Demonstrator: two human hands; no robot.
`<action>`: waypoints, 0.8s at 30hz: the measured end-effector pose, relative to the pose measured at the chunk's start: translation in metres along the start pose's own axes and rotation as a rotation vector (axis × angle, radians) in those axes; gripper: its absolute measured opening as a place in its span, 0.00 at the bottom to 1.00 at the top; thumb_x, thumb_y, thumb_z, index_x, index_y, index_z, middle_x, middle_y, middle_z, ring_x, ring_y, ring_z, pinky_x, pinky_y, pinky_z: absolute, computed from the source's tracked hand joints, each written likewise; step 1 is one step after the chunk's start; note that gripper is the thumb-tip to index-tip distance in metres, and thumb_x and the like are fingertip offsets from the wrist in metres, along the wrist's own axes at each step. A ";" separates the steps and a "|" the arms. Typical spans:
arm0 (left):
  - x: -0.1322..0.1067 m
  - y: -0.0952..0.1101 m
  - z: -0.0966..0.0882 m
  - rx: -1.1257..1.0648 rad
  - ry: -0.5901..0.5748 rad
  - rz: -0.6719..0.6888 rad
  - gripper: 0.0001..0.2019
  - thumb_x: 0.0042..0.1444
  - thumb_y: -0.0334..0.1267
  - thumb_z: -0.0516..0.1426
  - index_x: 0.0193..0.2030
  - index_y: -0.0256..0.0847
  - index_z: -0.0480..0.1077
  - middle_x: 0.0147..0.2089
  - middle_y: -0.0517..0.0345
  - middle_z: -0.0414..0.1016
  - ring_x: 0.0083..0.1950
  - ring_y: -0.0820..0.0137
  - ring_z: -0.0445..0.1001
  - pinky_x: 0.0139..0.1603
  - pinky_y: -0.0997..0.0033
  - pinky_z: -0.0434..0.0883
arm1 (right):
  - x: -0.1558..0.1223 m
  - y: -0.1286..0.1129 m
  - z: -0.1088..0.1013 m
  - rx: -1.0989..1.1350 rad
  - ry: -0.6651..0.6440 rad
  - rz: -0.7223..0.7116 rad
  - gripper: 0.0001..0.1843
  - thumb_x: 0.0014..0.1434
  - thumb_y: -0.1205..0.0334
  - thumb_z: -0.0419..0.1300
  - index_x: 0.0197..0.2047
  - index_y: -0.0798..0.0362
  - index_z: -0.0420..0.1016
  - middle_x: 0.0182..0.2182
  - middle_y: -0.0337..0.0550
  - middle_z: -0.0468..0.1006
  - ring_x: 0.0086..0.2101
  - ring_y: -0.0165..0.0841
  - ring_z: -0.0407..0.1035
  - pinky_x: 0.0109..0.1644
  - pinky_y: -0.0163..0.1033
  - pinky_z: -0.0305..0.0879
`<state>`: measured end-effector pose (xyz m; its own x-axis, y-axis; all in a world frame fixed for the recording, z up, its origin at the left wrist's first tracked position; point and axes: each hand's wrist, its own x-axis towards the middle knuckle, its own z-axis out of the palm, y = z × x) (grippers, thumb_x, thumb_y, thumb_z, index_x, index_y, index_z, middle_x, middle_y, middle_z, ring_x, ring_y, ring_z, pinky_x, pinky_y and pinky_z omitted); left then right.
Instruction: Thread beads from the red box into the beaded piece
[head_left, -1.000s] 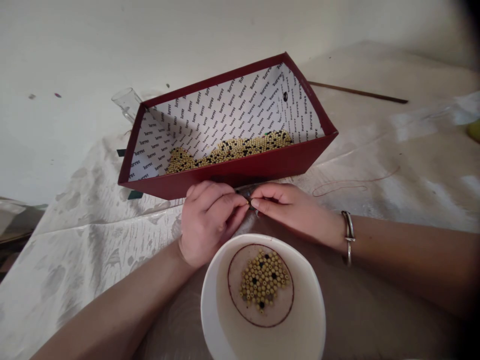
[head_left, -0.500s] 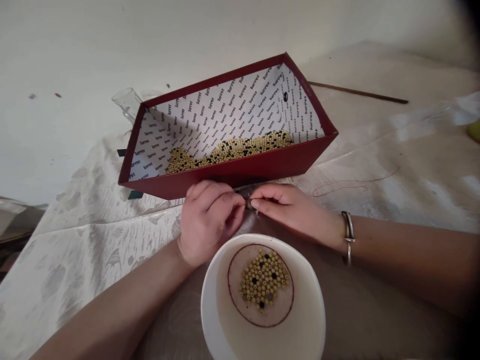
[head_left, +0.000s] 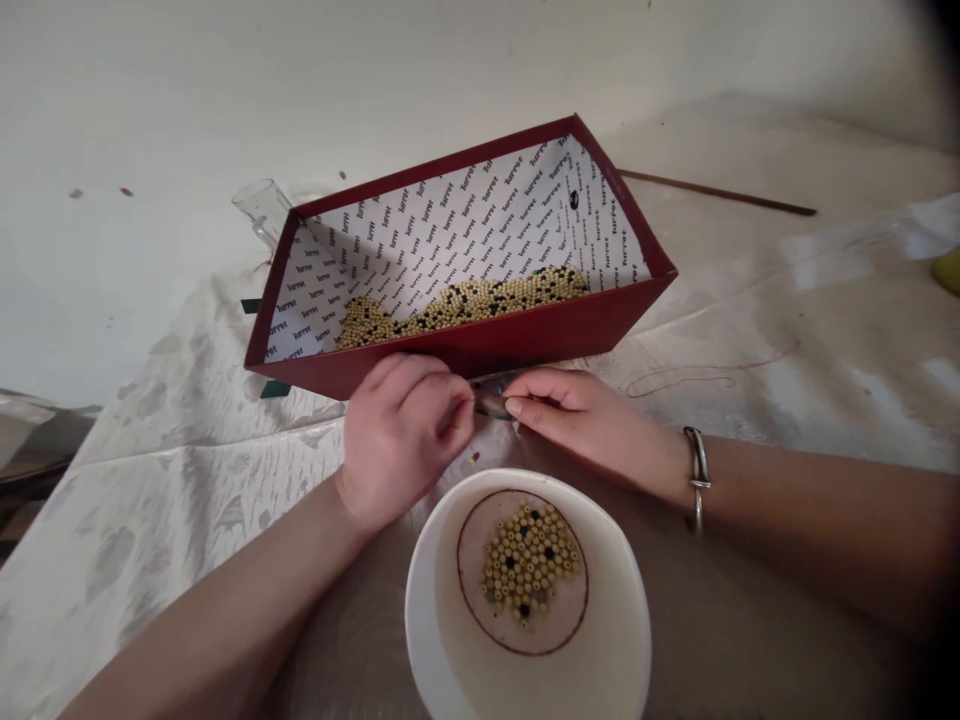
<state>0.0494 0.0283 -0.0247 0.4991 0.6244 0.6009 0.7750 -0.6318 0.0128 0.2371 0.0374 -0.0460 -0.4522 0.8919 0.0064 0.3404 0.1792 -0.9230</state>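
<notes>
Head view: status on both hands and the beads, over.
Left hand and right hand pinch small dark item, unidentifiable. Beads untouched in white bowl. Red box close behind.

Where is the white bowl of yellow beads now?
The round white bowl sits low and centre in the head view, just nearer than the left hand and right hand, with the red cardboard box beyond them.
</notes>
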 end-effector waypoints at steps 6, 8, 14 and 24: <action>0.014 0.013 -0.049 -0.325 -0.064 -0.062 0.06 0.44 0.28 0.57 0.31 0.40 0.66 0.32 0.58 0.68 0.36 0.71 0.68 0.38 0.69 0.68 | 0.000 0.001 -0.001 0.016 0.018 0.052 0.11 0.56 0.59 0.50 0.33 0.54 0.71 0.28 0.38 0.73 0.29 0.28 0.65 0.33 0.33 0.59; 0.017 0.019 -0.058 -0.448 -0.247 0.024 0.07 0.43 0.27 0.57 0.31 0.40 0.67 0.33 0.58 0.68 0.37 0.71 0.68 0.38 0.69 0.69 | 0.001 0.002 0.000 0.026 0.022 0.059 0.11 0.56 0.58 0.50 0.34 0.54 0.71 0.28 0.38 0.73 0.29 0.28 0.65 0.34 0.33 0.60; 0.016 0.012 -0.051 -0.418 -0.272 -0.093 0.05 0.50 0.31 0.54 0.34 0.41 0.69 0.34 0.60 0.71 0.37 0.73 0.69 0.37 0.73 0.68 | 0.000 0.001 0.000 0.020 0.026 0.089 0.11 0.56 0.58 0.50 0.34 0.53 0.70 0.29 0.38 0.74 0.30 0.29 0.66 0.34 0.34 0.60; 0.000 -0.011 -0.009 0.056 -0.721 -0.177 0.02 0.49 0.36 0.55 0.28 0.43 0.68 0.28 0.63 0.70 0.28 0.73 0.68 0.24 0.76 0.59 | 0.000 0.003 -0.001 -0.014 0.014 0.029 0.11 0.57 0.57 0.50 0.33 0.53 0.71 0.28 0.37 0.73 0.30 0.28 0.66 0.34 0.33 0.59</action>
<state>0.0369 0.0310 -0.0177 0.4810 0.8730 -0.0804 0.8762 -0.4819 0.0085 0.2392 0.0383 -0.0483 -0.4305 0.9025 -0.0143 0.3648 0.1594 -0.9173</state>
